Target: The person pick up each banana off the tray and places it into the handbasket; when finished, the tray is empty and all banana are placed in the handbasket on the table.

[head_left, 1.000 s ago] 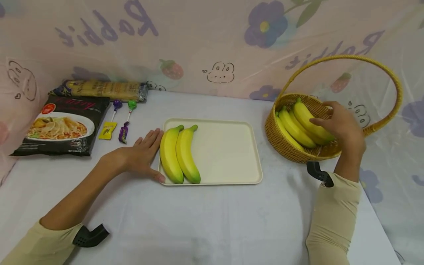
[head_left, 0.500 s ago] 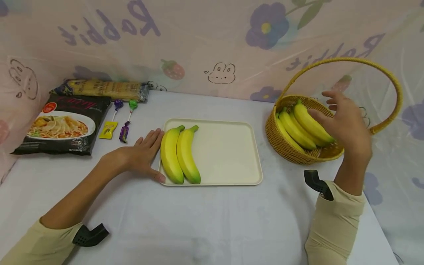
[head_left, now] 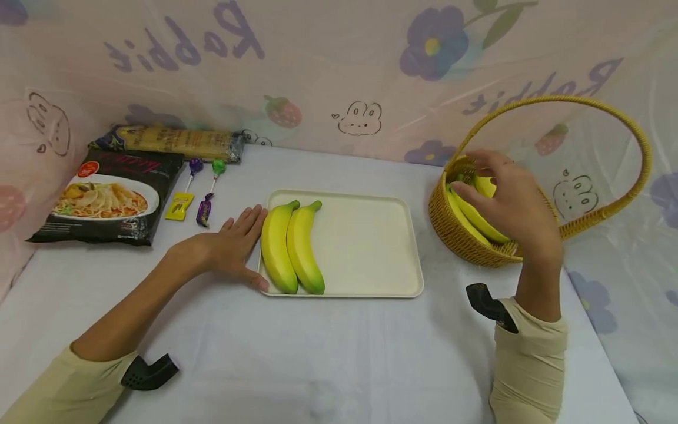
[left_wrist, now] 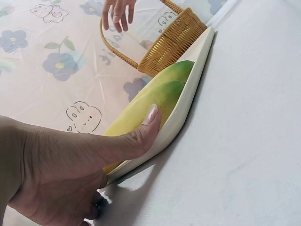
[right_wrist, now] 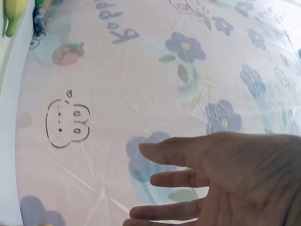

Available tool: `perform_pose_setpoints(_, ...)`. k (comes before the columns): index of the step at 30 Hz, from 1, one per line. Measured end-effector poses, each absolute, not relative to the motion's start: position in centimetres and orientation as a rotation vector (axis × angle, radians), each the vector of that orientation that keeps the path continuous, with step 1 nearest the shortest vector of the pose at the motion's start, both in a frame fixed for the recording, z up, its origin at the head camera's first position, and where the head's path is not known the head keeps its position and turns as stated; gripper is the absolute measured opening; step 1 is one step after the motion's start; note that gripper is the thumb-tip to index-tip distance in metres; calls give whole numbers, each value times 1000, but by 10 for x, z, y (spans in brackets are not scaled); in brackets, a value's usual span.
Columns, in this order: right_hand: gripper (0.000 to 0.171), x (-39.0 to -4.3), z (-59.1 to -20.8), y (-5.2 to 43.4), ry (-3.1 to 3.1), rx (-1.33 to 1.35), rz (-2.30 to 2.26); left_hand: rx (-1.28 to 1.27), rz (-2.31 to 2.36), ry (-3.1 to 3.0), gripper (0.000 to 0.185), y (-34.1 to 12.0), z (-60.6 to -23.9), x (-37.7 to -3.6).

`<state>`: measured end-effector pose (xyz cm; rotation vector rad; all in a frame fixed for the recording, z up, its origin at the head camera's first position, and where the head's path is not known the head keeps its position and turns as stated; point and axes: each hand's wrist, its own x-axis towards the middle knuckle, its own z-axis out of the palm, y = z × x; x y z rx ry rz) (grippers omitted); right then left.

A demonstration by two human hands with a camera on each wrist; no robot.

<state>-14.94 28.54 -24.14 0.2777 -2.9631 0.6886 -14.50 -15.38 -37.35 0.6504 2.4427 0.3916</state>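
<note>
In the head view, two yellow bananas (head_left: 304, 247) with green tips lie side by side at the left end of a cream tray (head_left: 371, 247). My left hand (head_left: 225, 247) rests at the tray's left edge, its fingers straight and thumb by the near corner; the left wrist view shows the thumb (left_wrist: 148, 125) over the rim beside the bananas. On the right, a wicker basket (head_left: 450, 235) with a tall handle holds several more bananas (head_left: 466, 212). Above them is my right hand (head_left: 511, 203), fingers spread and holding nothing, partly hiding the fruit.
At the back left lie a black noodle packet (head_left: 106, 194) and a long pasta pack (head_left: 175, 142). Near them are two lollipops (head_left: 217, 171), a yellow sweet (head_left: 179, 206) and a purple sweet (head_left: 203, 211). A patterned curtain (head_left: 318, 70) stands behind the white table.
My right hand has lifted off a banana in the basket, drawn back to the right, then swung left over the basket with nothing in it. The left hand stays at the tray.
</note>
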Motion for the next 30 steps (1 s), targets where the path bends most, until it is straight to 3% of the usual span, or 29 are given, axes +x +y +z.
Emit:
perform_pose_setpoints(12, 56, -150, -257, 245, -3012, 632, 831, 647, 400, 2431, 148, -153, -375, -146)
perform_pose_setpoints(30, 56, -154, -302, 186, -3186, 949, 804, 638, 434, 2404, 148, -154, -374, -148)
